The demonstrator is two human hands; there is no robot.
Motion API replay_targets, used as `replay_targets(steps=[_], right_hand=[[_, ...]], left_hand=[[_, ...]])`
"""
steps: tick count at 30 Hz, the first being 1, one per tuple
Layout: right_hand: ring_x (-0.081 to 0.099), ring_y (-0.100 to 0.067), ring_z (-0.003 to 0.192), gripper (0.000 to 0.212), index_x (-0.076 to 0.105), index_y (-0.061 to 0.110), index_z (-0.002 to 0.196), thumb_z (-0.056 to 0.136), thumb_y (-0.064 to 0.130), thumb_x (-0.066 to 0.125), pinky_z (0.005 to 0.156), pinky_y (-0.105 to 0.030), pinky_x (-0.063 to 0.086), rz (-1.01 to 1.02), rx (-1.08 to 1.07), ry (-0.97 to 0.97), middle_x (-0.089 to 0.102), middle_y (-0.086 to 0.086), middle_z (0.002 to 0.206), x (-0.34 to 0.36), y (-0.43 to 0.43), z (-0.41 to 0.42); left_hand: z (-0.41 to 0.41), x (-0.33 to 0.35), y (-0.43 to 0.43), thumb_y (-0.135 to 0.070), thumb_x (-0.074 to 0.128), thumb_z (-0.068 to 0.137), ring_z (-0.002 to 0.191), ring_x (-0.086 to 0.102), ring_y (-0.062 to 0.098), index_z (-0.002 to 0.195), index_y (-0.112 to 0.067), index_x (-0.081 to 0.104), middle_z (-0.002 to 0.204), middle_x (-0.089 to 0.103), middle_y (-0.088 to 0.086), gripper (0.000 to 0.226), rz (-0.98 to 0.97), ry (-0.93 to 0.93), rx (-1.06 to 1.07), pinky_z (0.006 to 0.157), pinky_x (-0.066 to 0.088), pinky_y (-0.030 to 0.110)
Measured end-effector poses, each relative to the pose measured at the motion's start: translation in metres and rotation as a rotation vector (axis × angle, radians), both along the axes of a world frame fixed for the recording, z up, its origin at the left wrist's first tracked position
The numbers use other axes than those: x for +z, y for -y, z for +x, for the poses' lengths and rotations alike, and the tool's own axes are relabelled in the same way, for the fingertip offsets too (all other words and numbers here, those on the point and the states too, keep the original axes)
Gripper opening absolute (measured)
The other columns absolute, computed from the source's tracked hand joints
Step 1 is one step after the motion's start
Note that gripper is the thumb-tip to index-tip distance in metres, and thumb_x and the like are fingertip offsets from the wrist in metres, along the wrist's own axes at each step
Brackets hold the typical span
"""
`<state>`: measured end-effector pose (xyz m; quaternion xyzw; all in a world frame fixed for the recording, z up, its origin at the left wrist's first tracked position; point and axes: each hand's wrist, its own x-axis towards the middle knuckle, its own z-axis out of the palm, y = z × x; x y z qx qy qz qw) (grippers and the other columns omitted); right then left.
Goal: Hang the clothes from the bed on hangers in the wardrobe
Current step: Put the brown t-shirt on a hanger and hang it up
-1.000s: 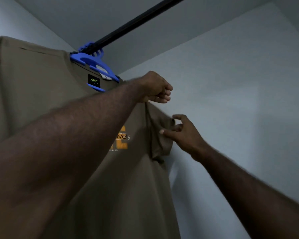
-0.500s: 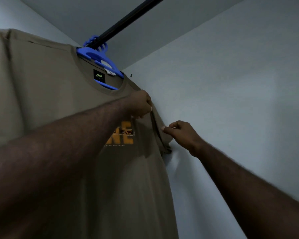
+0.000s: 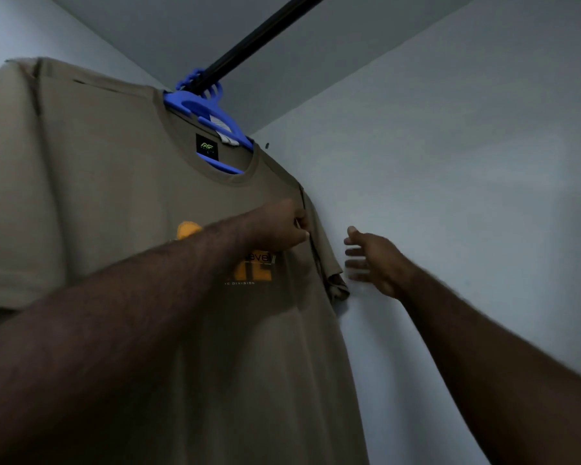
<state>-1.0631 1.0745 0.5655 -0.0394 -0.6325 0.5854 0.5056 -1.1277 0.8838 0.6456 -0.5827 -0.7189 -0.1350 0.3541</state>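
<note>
The tan T-shirt point(image 3: 98, 196) is hanging on a blue hanger point(image 3: 212, 112), which is hooking over the black wardrobe rod point(image 3: 259, 45). The left hand point(image 3: 279, 229) is pinching the fabric at the sleeve seam, with its fingers curled. The right hand point(image 3: 379, 263) is hovering just beside the sleeve point(image 3: 329, 260) near the white wall point(image 3: 450, 162) — fingers spread, not touching the fabric.

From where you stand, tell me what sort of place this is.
Most likely the inside of a wardrobe or closet. A black hanging rail runs overhead, blue plastic hangers hook over it, and a tan T-shirt hangs from one, close against a plain pale wall.
</note>
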Motion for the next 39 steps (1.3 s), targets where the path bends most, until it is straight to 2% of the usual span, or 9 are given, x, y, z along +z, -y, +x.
replay_targets(steps=[3,6,12,18,23,28,31,35,39], right_hand=[[0.061,-0.026,0.09,0.038,0.059,0.013,0.113,0.101,0.047,0.046,0.079,-0.039,0.053,0.034,0.023,0.174,0.062,-0.015,0.103,-0.003,-0.002,-0.012],[0.061,-0.02,0.071,0.025,0.066,0.005,0.098,0.094,0.029,0.064,0.068,-0.032,0.047,0.127,-0.065,0.169,0.067,-0.012,0.088,0.001,0.004,-0.019],[0.06,-0.02,0.075,0.011,0.065,0.011,0.079,0.08,0.013,0.076,0.062,-0.031,0.049,0.164,-0.291,-0.009,0.066,-0.01,0.084,0.04,-0.007,0.018],[0.066,-0.029,0.085,0.025,0.059,0.018,0.068,0.071,0.009,0.082,0.075,-0.041,0.056,0.053,-0.596,-0.356,0.065,-0.009,0.08,0.078,-0.029,0.084],[0.068,-0.033,0.091,0.018,0.062,0.019,0.073,0.081,0.009,0.075,0.078,-0.047,0.058,0.091,-0.562,-0.311,0.068,-0.011,0.088,0.065,-0.029,0.089],[0.063,-0.026,0.085,0.019,0.06,0.019,0.072,0.087,0.011,0.067,0.078,-0.044,0.055,0.069,-0.597,-0.334,0.063,-0.002,0.079,0.042,-0.026,0.089],[0.062,-0.027,0.084,0.015,0.061,0.015,0.076,0.09,0.011,0.064,0.079,-0.05,0.056,0.088,-0.573,-0.324,0.064,-0.007,0.083,0.035,-0.026,0.093],[0.062,-0.024,0.081,0.016,0.061,0.016,0.076,0.09,0.01,0.064,0.075,-0.043,0.055,0.136,-0.565,-0.375,0.064,-0.005,0.082,0.039,-0.022,0.104],[0.063,-0.024,0.081,0.018,0.062,0.017,0.075,0.09,0.01,0.064,0.07,-0.041,0.054,0.133,-0.552,-0.463,0.065,-0.005,0.083,0.037,-0.02,0.115]], left_hand=[[-0.001,-0.003,-0.002,-0.02,0.056,0.097,0.085,0.057,0.01,0.114,-0.012,0.065,0.098,0.061,-0.001,0.021,-0.023,0.012,-0.002,0.065,0.044,0.02],[-0.002,-0.006,-0.004,-0.02,0.056,0.096,0.091,0.059,0.013,0.115,-0.012,0.065,0.104,0.064,0.002,0.022,-0.047,0.011,0.013,0.071,0.047,0.023],[-0.011,-0.007,-0.001,-0.02,0.058,0.094,0.095,0.056,0.014,0.124,-0.016,0.059,0.116,0.061,0.004,0.03,-0.017,-0.05,0.08,0.076,0.047,0.024],[-0.022,-0.003,0.006,-0.029,0.058,0.094,0.1,0.052,0.014,0.126,-0.021,0.055,0.12,0.054,0.002,0.033,-0.046,-0.09,0.186,0.081,0.048,0.029],[-0.007,0.007,0.002,-0.028,0.056,0.095,0.103,0.055,0.017,0.134,-0.02,0.049,0.125,0.056,0.005,0.04,-0.01,-0.039,0.211,0.083,0.049,0.031],[0.01,0.029,-0.009,-0.029,0.046,0.1,0.118,0.053,0.025,0.145,-0.021,0.038,0.139,0.048,0.01,0.046,0.073,-0.411,0.291,0.095,0.049,0.039],[0.022,0.049,-0.019,-0.031,0.039,0.103,0.136,0.037,0.028,0.15,-0.019,0.029,0.154,0.03,0.011,0.049,0.02,-0.593,0.318,0.109,0.035,0.041],[0.024,0.062,-0.035,-0.032,0.033,0.105,0.146,0.017,0.027,0.155,-0.023,0.015,0.162,0.013,0.005,0.054,-0.062,-0.684,0.407,0.116,0.025,0.047],[0.018,0.065,-0.047,-0.03,0.037,0.103,0.145,0.019,0.027,0.155,-0.024,0.016,0.162,0.015,0.003,0.056,-0.065,-0.686,0.487,0.112,0.027,0.046]])
